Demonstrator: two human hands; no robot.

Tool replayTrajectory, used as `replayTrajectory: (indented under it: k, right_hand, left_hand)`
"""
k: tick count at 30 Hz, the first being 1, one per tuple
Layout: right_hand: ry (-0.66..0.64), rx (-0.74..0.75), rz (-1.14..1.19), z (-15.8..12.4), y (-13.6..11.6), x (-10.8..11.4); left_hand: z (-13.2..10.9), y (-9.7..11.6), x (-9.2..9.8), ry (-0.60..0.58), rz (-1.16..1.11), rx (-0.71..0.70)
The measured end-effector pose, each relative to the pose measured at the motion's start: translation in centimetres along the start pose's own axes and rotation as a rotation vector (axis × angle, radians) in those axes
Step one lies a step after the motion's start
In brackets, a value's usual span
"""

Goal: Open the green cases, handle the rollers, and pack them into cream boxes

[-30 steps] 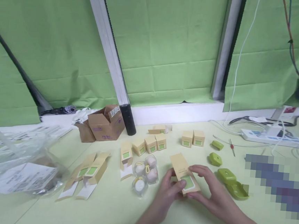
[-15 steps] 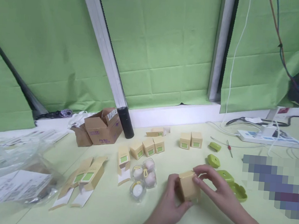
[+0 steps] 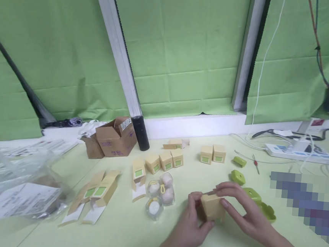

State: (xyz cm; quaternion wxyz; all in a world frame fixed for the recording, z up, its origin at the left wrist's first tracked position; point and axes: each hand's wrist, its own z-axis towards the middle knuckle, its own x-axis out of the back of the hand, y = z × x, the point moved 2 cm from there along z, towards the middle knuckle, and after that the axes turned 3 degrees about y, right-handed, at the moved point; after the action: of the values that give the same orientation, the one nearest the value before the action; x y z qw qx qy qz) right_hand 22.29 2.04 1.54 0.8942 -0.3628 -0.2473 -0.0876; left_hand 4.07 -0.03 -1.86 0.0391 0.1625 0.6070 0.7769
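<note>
My left hand (image 3: 191, 227) is closed around the lower left side of a small yellow-beige cardboard box (image 3: 213, 207), just above the table. The fingers of my right hand (image 3: 244, 212) grip the same box at its upper right edge. Left of the hands, several clear round-cornered cases (image 3: 167, 195) hold whitish round things, some with yellow loops. An open carton (image 3: 139, 173) with a green label and a white flap lies behind them. Beyond my right hand sits an open green moulded case (image 3: 267, 211), partly hidden, with a closed green one (image 3: 238, 177) behind it.
Small boxes stand in a row (image 3: 166, 161) and as a pair (image 3: 218, 154). Two open cartons (image 3: 104, 189) lie at left, beside a plastic bag (image 3: 25, 199). Farther back are a brown cardboard box (image 3: 118, 142), a black cylinder (image 3: 140, 133) and a power strip (image 3: 274, 151).
The box has tipped slightly in my hands, with its top edge lower. Both hands stay on it. The whole view has shifted a little.
</note>
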Motion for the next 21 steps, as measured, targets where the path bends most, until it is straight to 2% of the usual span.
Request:
replayTrajectory:
  k: [3,8,13,21]
  right_hand:
    - [0.008,-0.059,0.042,-0.1,0.1,-0.6]
    - [0.095,-0.367,0.11,0.7,1.0,-1.3]
    - [-0.035,-0.646,0.282,1.1,1.0,-1.6]
    - [0.015,-0.619,0.344,1.2,1.2,-1.8]
  left_hand:
    - [-0.1,0.1,0.0,-0.013,0.035,-0.015]
    - [-0.2,-0.5,-0.2,-0.02,0.023,0.0]
    - [-0.3,-1.3,-0.3,0.006,-0.002,0.046]
    - [-0.2,-0.7,0.0,-0.025,0.026,0.072]
